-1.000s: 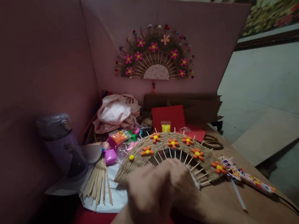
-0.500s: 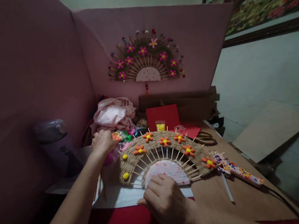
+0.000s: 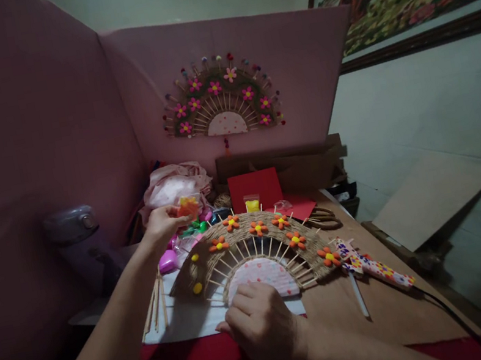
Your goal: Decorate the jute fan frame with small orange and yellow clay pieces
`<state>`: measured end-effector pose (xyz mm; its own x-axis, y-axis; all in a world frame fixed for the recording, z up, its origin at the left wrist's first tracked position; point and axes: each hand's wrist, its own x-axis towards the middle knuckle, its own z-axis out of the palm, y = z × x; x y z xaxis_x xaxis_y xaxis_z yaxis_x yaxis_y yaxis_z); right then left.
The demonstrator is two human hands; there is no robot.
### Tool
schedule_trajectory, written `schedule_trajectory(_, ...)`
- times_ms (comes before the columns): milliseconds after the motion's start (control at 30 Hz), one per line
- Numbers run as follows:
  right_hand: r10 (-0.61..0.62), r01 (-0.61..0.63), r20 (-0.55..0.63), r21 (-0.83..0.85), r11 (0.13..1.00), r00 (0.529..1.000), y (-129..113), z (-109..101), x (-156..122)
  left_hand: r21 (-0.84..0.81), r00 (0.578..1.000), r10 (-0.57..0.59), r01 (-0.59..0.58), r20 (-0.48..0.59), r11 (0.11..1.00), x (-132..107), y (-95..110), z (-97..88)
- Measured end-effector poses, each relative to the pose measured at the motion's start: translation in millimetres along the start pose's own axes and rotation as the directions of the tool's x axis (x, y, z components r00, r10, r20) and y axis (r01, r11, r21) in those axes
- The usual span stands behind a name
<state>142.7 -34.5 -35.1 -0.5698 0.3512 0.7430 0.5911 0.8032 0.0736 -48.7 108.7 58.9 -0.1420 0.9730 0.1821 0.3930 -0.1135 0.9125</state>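
A half-round woven fan (image 3: pixel 252 246) with orange clay flowers and wooden skewer ribs lies on white paper (image 3: pixel 185 317) on the table. My right hand (image 3: pixel 261 325) rests with curled fingers on the fan's pink dotted centre at its near edge. Stretched out to the far left of the fan, my left hand (image 3: pixel 160 226) is closed on a small clear bag of orange clay (image 3: pixel 188 206), lifted above a pile of coloured clay packets (image 3: pixel 194 234).
A patterned glue gun (image 3: pixel 377 266) with a black cord lies right of the fan. Loose skewers (image 3: pixel 156 297), a purple bottle (image 3: pixel 74 237), pink cloth (image 3: pixel 174 187), red card (image 3: pixel 255 188) and scissors (image 3: pixel 324 219) stand around. A finished fan (image 3: pixel 221 101) hangs on the pink board.
My left hand left the fan's centre, reached to the clay packets and has lifted the orange bag. The right hand stays on the fan. The camera view has shifted right.
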Motion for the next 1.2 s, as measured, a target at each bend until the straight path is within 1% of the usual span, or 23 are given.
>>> schedule_trajectory(33, 0.017, -0.017, -0.002, 0.029, 0.999, 1.0, 1.2, -0.8, -0.1, -0.119, 0.993, -0.036, 0.049, 0.109, 0.992, -8.7, 5.6, 3.0)
schedule_trajectory(67, 0.046, -0.045, -0.012, 0.077, 0.996, 0.999, 3.1, -1.9, 0.0, -0.194, 0.979, -0.052, 0.091, 0.198, 0.977, -18.5, 10.8, 6.1)
schedule_trajectory(100, 0.093, -0.086, -0.038, 0.14, 0.986, 0.995, 5.5, -3.2, 0.3, -0.243, 0.957, -0.034, 0.107, 0.289, 0.964, -28.9, 15.2, 9.3)
schedule_trajectory(133, 0.159, -0.139, -0.082, 0.212, 0.967, 0.984, 8.5, -4.8, 0.9, -0.256, 0.928, -0.028, 0.132, 0.371, 0.958, -39.4, 18.6, 12.5)
schedule_trajectory(167, 0.247, -0.2, -0.14, 0.286, 0.937, 0.959, 12.1, -6.5, 1.9, -0.268, 0.905, -0.024, 0.152, 0.425, 0.951, -49.6, 21.0, 15.7)
schedule_trajectory(200, 0.345, -0.262, -0.208, 0.345, 0.901, 0.915, 16.2, -8.3, 3.2, -0.289, 0.886, -0.01, 0.162, 0.464, 0.944, -58.9, 22.2, 18.9)
schedule_trajectory(233, 0.436, -0.32, -0.271, 0.382, 0.867, 0.858, 20.7, -10.1, 4.7, -0.321, 0.871, 0.015, 0.165, 0.491, 0.933, -67.2, 22.4, 22.1)
schedule_trajectory(300, 0.563, -0.407, -0.341, 0.431, 0.805, 0.752, 30.2, -13.6, 8.0, -0.358, 0.824, 0.066, 0.171, 0.562, 0.918, -79.8, 20.2, 28.6)
schedule_trajectory(333, 0.592, -0.429, -0.352, 0.441, 0.788, 0.725, 34.8, -15.1, 9.4, -0.364, 0.798, 0.09, 0.168, 0.595, 0.916, -84.1, 18.5, 31.6)
schedule_trajectory(367, 0.607, -0.437, -0.378, 0.446, 0.781, 0.699, 39.1, -16.4, 10.5, -0.364, 0.782, 0.107, 0.16, 0.614, 0.917, -87.2, 16.6, 34.4)
schedule_trajectory(433, 0.632, -0.44, -0.329, 0.497, 0.747, 0.701, 45.7, -17.6, 11.4, -0.353, 0.766, 0.131, 0.132, 0.629, 0.926, -91.2, 13.5, 39.1)
schedule_trajectory(500, 0.658, -0.432, -0.264, 0.577, 0.693, 0.705, 49.2, -17.1, 11.0, -0.356, 0.773, 0.151, 0.102, 0.617, 0.929, -93.8, 11.9, 42.6)
schedule_trajectory(567, 0.697, -0.427, -0.218, 0.655, 0.624, 0.683, 49.7, -15.5, 10.3, -0.39, 0.778, 0.168, 0.107, 0.606, 0.914, -96.9, 11.3, 45.5)
schedule_trajectory(633, 0.716, -0.428, -0.191, 0.689, 0.584, 0.671, 48.7, -13.9, 10.2, -0.443, 0.787, 0.176, 0.135, 0.592, 0.886, -100.4, 9.6, 48.4)
schedule_trajectory(667, 0.715, -0.43, -0.192, 0.685, 0.588, 0.672, 48.0, -13.3, 10.4, -0.47, 0.796, 0.178, 0.147, 0.579, 0.87, -102.0, 7.8, 49.9)
schedule_trajectory(733, 0.689, -0.43, -0.217, 0.644, 0.633, 0.691, 46.7, -12.6, 10.8, -0.516, 0.827, 0.177, 0.151, 0.533, 0.843, -104.4, 2.6, 52.3)
schedule_trajectory(833, 0.605, -0.378, -0.236, 0.597, 0.708, 0.761, 45.5, -13.1, 10.9, -0.551, 0.874, 0.152, 0.147, 0.461, 0.822, -105.2, -6.5, 53.3)
schedule_trajectory(900, 0.549, -0.336, -0.219, 0.594, 0.731, 0.807, 45.2, -14.6, 10.9, -0.574, 0.89, 0.134, 0.161, 0.437, 0.803, -104.6, -10.6, 52.3)
schedule_trajectory(967, 0.52, -0.322, -0.199, 0.59, 0.74, 0.831, 45.8, -17.2, 11.4, -0.603, 0.9, 0.113, 0.184, 0.42, 0.776, -103.9, -12.8, 51.4)
schedule_trajectory(1033, 0.508, -0.332, -0.161, 0.587, 0.739, 0.846, 47.6, -20.0, 12.4, -0.623, 0.909, 0.065, 0.229, 0.412, 0.748, -103.4, -14.4, 51.8)
schedule_trajectory(1100, 0.513, -0.355, -0.108, 0.601, 0.716, 0.852, 50.8, -22.0, 13.1, -0.62, 0.908, 0.013, 0.275, 0.418, 0.735, -103.3, -16.3, 53.4)
schedule_trajectory(1200, 0.531, -0.383, -0.027, 0.662, 0.644, 0.847, 56.8, -22.3, 12.0, -0.602, 0.906, -0.017, 0.295, 0.423, 0.742, -103.4, -19.2, 55.9)
